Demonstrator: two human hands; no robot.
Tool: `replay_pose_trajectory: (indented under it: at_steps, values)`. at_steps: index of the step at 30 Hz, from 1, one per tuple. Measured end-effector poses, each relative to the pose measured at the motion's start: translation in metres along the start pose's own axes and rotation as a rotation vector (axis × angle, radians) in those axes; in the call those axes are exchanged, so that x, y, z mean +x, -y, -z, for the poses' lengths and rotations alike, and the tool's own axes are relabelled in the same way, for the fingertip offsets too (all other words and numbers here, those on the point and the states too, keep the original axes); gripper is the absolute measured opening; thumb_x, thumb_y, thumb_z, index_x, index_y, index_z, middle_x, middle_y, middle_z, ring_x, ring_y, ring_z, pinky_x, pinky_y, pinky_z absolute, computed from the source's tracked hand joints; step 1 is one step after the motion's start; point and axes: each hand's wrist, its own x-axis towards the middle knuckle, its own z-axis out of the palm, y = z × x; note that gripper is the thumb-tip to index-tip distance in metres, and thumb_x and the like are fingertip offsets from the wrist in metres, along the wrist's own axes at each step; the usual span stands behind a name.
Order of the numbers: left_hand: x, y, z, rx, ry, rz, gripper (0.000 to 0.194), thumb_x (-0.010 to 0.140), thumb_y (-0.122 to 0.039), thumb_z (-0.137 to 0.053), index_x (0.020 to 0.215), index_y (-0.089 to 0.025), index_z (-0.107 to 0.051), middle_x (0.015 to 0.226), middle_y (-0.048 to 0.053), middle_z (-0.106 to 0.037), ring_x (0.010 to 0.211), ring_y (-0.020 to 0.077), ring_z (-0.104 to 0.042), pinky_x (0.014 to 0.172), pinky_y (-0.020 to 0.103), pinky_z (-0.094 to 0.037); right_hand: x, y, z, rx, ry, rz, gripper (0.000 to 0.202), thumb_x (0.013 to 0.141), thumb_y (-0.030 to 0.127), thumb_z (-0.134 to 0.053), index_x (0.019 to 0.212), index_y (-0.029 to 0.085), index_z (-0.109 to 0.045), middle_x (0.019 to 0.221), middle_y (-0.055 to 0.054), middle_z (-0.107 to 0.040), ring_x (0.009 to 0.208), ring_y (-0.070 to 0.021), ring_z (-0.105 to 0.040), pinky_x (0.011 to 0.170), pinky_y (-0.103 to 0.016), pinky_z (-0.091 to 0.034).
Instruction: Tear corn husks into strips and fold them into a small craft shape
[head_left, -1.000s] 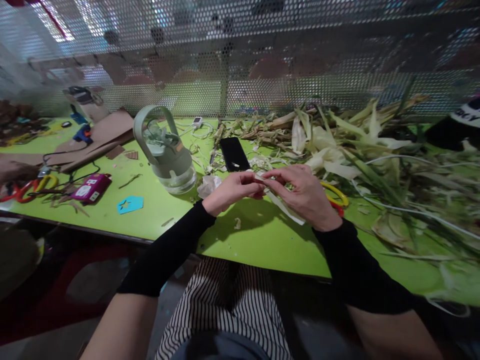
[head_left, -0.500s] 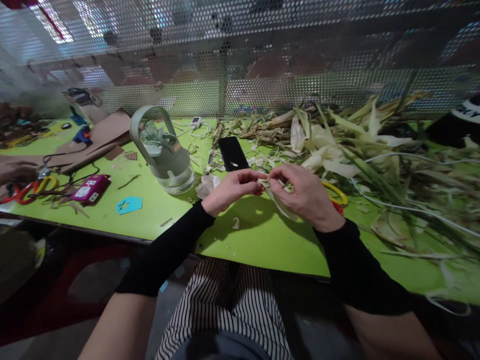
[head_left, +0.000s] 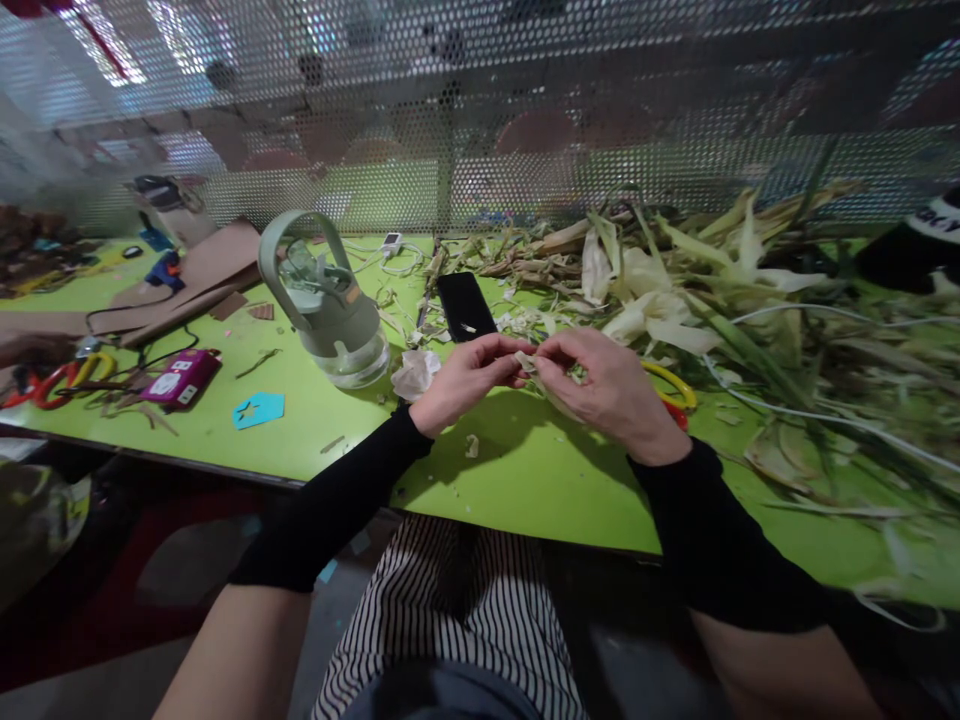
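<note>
Between my two hands, just above the green table (head_left: 525,490), is a pale strip of corn husk (head_left: 527,364). My left hand (head_left: 472,378) pinches its left end between thumb and fingers. The fingers of my right hand (head_left: 596,385) are closed on the other side, covering most of the strip. Partly hidden behind my right wrist are scissors with yellow and red handles (head_left: 675,388). A black phone (head_left: 465,306) lies beyond my left hand. A crumpled white tissue (head_left: 416,375) rests beside my left wrist.
A green-lidded water bottle (head_left: 330,310) stands left of my hands. Corn husks (head_left: 675,290) are heaped at right, crossed by a white cable (head_left: 810,412). A purple box (head_left: 181,378), a blue paper tag (head_left: 258,410) and another person's hand (head_left: 30,347) are at left. Perforated metal screen (head_left: 480,130) behind.
The husk strip has shifted in my fingers, and its long part below my right hand no longer shows. The other person's hand at far left has drawn back slightly.
</note>
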Motion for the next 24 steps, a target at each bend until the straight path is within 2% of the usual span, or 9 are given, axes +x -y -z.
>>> replay_pose_trajectory:
  at_steps: [6, 12, 15, 24]
  values:
    - [-0.0002, -0.0033, 0.0003, 0.044, 0.025, 0.007, 0.018, 0.092, -0.021, -0.065, 0.104, -0.011, -0.073, 0.098, 0.007, -0.075, 0.081, 0.0087, -0.065, 0.084, 0.027, -0.054, -0.0003, -0.0017, -0.0002, -0.021, 0.015, 0.027, 0.016, 0.09, 0.024, -0.057, 0.074, 0.024, -0.055, 0.07, -0.004, -0.062, 0.072, -0.0226, -0.056, 0.068, -0.037, -0.043]
    - [0.001, -0.0017, 0.0031, -0.001, -0.02, 0.04, 0.019, 0.089, -0.021, -0.068, 0.103, -0.011, -0.074, 0.1, 0.008, -0.075, 0.078, 0.0077, -0.065, 0.083, 0.027, -0.055, 0.0002, -0.0022, -0.0004, 0.008, 0.015, 0.043, 0.017, 0.097, 0.032, -0.054, 0.086, 0.024, -0.064, 0.088, -0.008, -0.072, 0.087, -0.0269, -0.064, 0.076, -0.041, -0.047]
    - [0.0016, -0.0014, 0.0042, -0.008, -0.041, 0.047, 0.017, 0.088, -0.02, -0.067, 0.101, -0.011, -0.074, 0.096, 0.007, -0.075, 0.077, 0.0077, -0.065, 0.083, 0.027, -0.055, 0.0003, -0.0011, 0.0001, 0.028, 0.009, 0.047, 0.016, 0.097, 0.03, -0.053, 0.092, 0.024, -0.067, 0.092, -0.009, -0.073, 0.09, -0.0276, -0.065, 0.078, -0.042, -0.048]
    - [0.0025, -0.0028, 0.0049, 0.048, -0.009, 0.058, 0.019, 0.086, -0.018, -0.068, 0.102, -0.01, -0.072, 0.098, 0.008, -0.074, 0.075, 0.008, -0.065, 0.082, 0.029, -0.055, 0.0003, -0.0022, -0.0076, 0.108, -0.021, -0.024, 0.003, 0.093, 0.027, -0.058, 0.091, 0.024, -0.058, 0.088, -0.007, -0.068, 0.085, -0.0261, -0.062, 0.075, -0.041, -0.047]
